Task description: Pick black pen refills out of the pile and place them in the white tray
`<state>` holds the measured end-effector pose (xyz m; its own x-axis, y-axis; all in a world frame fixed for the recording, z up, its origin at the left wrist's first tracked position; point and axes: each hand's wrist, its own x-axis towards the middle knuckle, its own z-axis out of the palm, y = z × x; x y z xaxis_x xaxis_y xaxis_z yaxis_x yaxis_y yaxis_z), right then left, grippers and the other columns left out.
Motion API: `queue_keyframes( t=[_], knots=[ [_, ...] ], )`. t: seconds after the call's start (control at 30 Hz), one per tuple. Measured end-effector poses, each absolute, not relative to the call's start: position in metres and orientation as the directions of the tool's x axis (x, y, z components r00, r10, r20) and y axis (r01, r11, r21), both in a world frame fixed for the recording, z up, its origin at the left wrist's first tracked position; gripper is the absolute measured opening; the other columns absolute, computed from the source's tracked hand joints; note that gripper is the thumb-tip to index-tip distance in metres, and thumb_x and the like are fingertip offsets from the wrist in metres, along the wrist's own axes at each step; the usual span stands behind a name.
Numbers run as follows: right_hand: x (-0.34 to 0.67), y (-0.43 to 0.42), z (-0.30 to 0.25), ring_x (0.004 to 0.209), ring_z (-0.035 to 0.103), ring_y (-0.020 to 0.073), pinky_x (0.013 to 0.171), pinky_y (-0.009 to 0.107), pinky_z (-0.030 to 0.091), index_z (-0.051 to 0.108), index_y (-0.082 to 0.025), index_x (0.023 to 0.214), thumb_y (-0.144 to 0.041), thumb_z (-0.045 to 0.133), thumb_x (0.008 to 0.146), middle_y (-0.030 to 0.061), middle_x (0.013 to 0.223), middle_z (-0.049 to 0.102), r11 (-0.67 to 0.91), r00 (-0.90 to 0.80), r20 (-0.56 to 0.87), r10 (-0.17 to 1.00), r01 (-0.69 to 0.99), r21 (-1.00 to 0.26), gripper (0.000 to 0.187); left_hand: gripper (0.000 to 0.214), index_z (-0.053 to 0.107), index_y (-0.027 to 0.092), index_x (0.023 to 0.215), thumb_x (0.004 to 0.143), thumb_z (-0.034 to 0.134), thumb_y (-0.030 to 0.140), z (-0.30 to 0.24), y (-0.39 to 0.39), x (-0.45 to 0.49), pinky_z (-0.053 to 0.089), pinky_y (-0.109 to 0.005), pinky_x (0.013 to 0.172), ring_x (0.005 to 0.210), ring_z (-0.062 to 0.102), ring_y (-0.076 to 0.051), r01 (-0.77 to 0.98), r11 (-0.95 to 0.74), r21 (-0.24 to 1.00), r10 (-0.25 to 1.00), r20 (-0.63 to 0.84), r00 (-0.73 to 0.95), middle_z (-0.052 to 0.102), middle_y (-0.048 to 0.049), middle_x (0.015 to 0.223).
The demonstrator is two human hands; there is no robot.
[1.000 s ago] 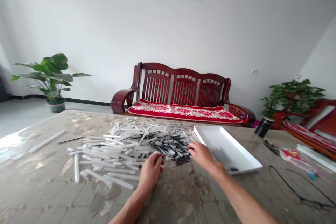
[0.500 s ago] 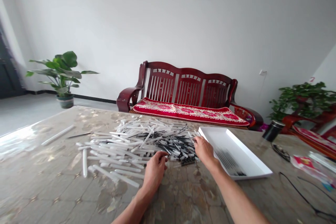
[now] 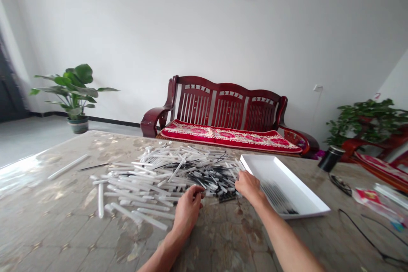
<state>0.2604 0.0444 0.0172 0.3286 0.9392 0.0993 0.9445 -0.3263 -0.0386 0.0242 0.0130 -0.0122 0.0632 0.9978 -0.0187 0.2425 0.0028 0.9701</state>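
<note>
A wide heap of white pen barrels (image 3: 140,187) covers the middle of the table, mixed at its right with small black pen parts (image 3: 212,177). At the heap's near edge is my left hand (image 3: 189,204), closed, its thumb and fingers pinched together. What it holds, if anything, is too small to name. My right hand (image 3: 249,186) lies at the heap's right end beside the white tray (image 3: 302,187), fingers curled and closed. Its fingertips are partly hidden, so I cannot make out what is in them. Thin clear pens with dark tips (image 3: 277,195) lie side by side in the tray.
A white barrel (image 3: 68,166) and a thin black refill (image 3: 93,167) lie apart at the left. Right of the tray are a black cylinder (image 3: 331,158), a dark cable (image 3: 366,238) and a plastic packet (image 3: 371,202). A red wooden bench (image 3: 223,106) stands behind the table.
My right hand has drawn slightly nearer, with its fingers curled in more. My left hand has barely moved. The view has shifted a little.
</note>
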Motion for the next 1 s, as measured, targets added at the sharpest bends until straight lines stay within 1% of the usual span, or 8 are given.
queue_keyframes(
  t=[0.23, 0.37, 0.5, 0.6, 0.67, 0.77, 0.87, 1.0],
  knots=[
    [0.272, 0.032, 0.02, 0.094, 0.072, 0.0277, 0.073, 0.032, 0.049, 0.066, -0.017, 0.11, -0.02, 0.049, 0.091, 0.0178, 0.104, 0.074, -0.355, 0.354, 0.15, 0.923, 0.935, -0.021, 0.026, 0.027, 0.07, 0.02, 0.089, 0.077, 0.047, 0.025, -0.017, 0.015, 0.024, 0.044, -0.026, 0.058, 0.058, 0.064, -0.017, 0.241, -0.026, 0.97, 0.997, 0.008, 0.075, 0.072, -0.003, 0.076],
    [0.285, 0.022, 0.024, 0.093, 0.071, 0.0257, 0.074, 0.029, 0.047, 0.064, -0.017, 0.107, -0.02, 0.051, 0.093, 0.0165, 0.104, 0.073, -0.385, 0.397, 0.235, 0.887, 0.918, -0.099, 0.02, 0.027, 0.069, 0.02, 0.09, 0.075, 0.048, 0.029, -0.021, 0.014, 0.028, 0.043, -0.026, 0.052, 0.058, 0.064, -0.017, 0.177, -0.022, 0.984, 0.996, 0.006, 0.089, 0.071, -0.0035, 0.077],
    [0.282, 0.014, 0.019, 0.091, 0.07, 0.0239, 0.076, 0.028, 0.047, 0.065, -0.019, 0.101, -0.021, 0.053, 0.091, 0.0121, 0.096, 0.074, -0.294, 0.441, 0.33, 0.835, 0.863, -0.411, 0.016, 0.03, 0.068, 0.018, 0.092, 0.073, 0.054, 0.037, -0.023, 0.009, 0.037, 0.041, -0.025, 0.047, 0.059, 0.064, -0.017, 0.027, 0.052, 0.998, 0.985, -0.055, 0.163, 0.07, -0.0037, 0.077],
    [0.259, 0.006, 0.006, 0.074, 0.068, 0.0205, 0.066, 0.026, 0.049, 0.067, -0.022, 0.098, -0.026, 0.057, 0.087, 0.0051, 0.085, 0.073, 0.014, 0.333, 0.311, 0.89, 0.661, -0.75, 0.015, 0.039, 0.069, 0.017, 0.1, 0.07, 0.064, 0.042, -0.022, 0.004, 0.043, 0.045, -0.025, 0.05, 0.065, 0.066, -0.018, -0.109, 0.13, 0.985, 0.964, -0.1, 0.248, 0.071, -0.0045, 0.082],
    [0.237, -0.001, -0.003, 0.062, 0.064, 0.0175, 0.058, 0.025, 0.048, 0.068, -0.024, 0.094, -0.029, 0.06, 0.085, 0.0011, 0.078, 0.071, 0.169, 0.166, 0.284, 0.944, 0.498, -0.851, 0.013, 0.047, 0.069, 0.017, 0.108, 0.069, 0.07, 0.044, -0.021, 0.001, 0.044, 0.049, -0.025, 0.055, 0.071, 0.068, -0.018, -0.195, 0.193, 0.962, 0.949, -0.133, 0.285, 0.073, -0.0057, 0.09],
    [0.206, -0.011, -0.011, 0.065, 0.063, 0.0151, 0.06, 0.023, 0.047, 0.069, -0.025, 0.09, -0.027, 0.061, 0.086, -0.0011, 0.08, 0.071, 0.287, 0.01, 0.331, 0.944, 0.474, -0.832, 0.01, 0.048, 0.07, 0.018, 0.108, 0.068, 0.076, 0.046, -0.018, 0.0, 0.042, 0.053, -0.026, 0.062, 0.077, 0.069, -0.019, -0.319, 0.249, 0.915, 0.944, -0.156, 0.289, 0.074, -0.0059, 0.094],
    [0.196, -0.016, -0.011, 0.072, 0.065, 0.0147, 0.065, 0.022, 0.047, 0.069, -0.025, 0.09, -0.024, 0.062, 0.085, -0.0013, 0.081, 0.072, 0.359, -0.083, 0.376, 0.923, 0.543, -0.759, 0.009, 0.038, 0.072, 0.017, 0.091, 0.067, 0.079, 0.045, -0.016, 0.001, 0.039, 0.052, -0.024, 0.061, 0.076, 0.07, -0.018, -0.408, 0.266, 0.873, 0.955, -0.181, 0.236, 0.074, -0.0047, 0.088],
    [0.219, -0.009, -0.011, 0.078, 0.066, 0.0172, 0.071, 0.025, 0.048, 0.069, -0.023, 0.087, -0.024, 0.052, 0.092, 0.0025, 0.083, 0.072, 0.287, 0.019, 0.443, 0.896, 0.738, -0.612, 0.018, 0.03, 0.069, 0.018, 0.079, 0.067, 0.081, 0.042, -0.014, 0.003, 0.037, 0.053, -0.022, 0.058, 0.07, 0.07, -0.016, -0.489, 0.289, 0.823, 0.957, -0.248, 0.149, 0.074, -0.003, 0.084]
  ],
)
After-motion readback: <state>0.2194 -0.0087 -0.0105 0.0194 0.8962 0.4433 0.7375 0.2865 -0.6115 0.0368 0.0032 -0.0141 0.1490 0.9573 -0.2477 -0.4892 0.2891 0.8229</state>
